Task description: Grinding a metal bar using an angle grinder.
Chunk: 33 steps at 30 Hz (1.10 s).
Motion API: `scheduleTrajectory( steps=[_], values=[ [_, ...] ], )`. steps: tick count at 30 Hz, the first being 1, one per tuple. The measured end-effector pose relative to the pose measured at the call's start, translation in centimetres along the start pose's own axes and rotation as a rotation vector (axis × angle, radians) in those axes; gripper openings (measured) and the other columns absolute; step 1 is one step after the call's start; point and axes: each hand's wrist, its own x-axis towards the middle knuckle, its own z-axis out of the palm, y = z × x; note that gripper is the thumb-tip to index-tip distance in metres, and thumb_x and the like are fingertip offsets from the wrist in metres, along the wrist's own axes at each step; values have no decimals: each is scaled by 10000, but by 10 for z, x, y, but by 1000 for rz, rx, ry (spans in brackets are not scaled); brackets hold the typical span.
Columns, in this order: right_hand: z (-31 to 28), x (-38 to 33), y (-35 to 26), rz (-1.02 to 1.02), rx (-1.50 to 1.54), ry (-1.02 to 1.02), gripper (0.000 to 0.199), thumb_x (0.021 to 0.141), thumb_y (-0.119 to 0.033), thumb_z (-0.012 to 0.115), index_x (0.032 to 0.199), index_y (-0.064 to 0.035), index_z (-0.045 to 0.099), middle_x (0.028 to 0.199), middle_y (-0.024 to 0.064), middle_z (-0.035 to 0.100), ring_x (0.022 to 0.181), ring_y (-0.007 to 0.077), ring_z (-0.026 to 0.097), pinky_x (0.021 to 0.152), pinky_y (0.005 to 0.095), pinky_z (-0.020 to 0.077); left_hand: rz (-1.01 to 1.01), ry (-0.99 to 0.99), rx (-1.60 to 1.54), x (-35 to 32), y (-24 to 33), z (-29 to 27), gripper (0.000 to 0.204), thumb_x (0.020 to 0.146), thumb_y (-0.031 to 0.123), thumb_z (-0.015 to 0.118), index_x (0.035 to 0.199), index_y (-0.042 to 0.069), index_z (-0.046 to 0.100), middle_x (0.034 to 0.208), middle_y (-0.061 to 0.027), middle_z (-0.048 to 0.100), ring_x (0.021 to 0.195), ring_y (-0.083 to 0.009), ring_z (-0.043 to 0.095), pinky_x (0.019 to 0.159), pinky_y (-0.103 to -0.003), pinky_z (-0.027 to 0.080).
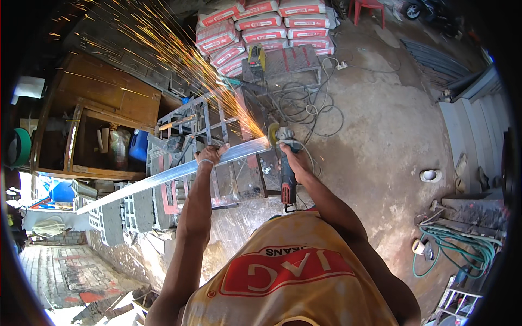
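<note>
A long shiny metal bar (163, 177) slants from the lower left up to the middle, lying across a metal frame (209, 122). My left hand (211, 155) is closed over it, a short way from its right end. In my right hand (293, 158) is an angle grinder (288, 182), held by its body with the disc (273, 134) at the bar's right end. Bright orange sparks (179, 51) stream from that contact toward the upper left. Part of my right hand's grip is hidden behind the tool.
Stacked cement bags (263, 24) stand at the back, behind a low metal table (291, 62). Cables (310, 108) coil on the floor beside the frame. A wooden cabinet (109, 81) and grey hollow blocks (141, 209) are at left. A green hose (462, 247) lies at right.
</note>
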Motion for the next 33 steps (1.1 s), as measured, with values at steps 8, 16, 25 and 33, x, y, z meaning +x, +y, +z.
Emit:
scheduleTrajectory(
  steps=[8, 16, 25, 33],
  values=[
    [-2, 3, 8, 63, -26, 78, 514, 836, -472, 813, 1017, -12, 672, 755, 86, 666, 554, 188, 654, 494, 350, 531, -6, -48, -12, 2, -3, -2, 935, 795, 982, 335, 1243, 282, 764, 1287, -96, 728, 1261, -312, 644, 1168, -653, 177],
    [-2, 4, 13, 54, 9, 38, 542, 830, -482, 816, 1020, -1, 655, 732, 84, 658, 552, 193, 661, 486, 357, 547, -3, -56, -31, -3, 0, -5, 919, 806, 972, 334, 1250, 288, 758, 1282, -107, 727, 1265, -308, 643, 1179, -662, 165],
    [-3, 3, 20, 81, 16, 69, 524, 824, -459, 818, 1027, -5, 653, 764, 81, 658, 558, 189, 659, 490, 350, 552, 11, -17, -51, 1, -7, -1, 934, 812, 967, 329, 1239, 259, 765, 1282, -120, 725, 1265, -318, 641, 1174, -682, 157],
    [-3, 2, 21, 29, -7, 62, 555, 824, -470, 814, 1064, 9, 668, 778, 70, 652, 588, 179, 658, 506, 349, 546, 10, -12, 7, 0, -1, -2, 928, 826, 962, 310, 1206, 256, 778, 1223, -114, 749, 1213, -317, 673, 1143, -657, 217]
  ],
)
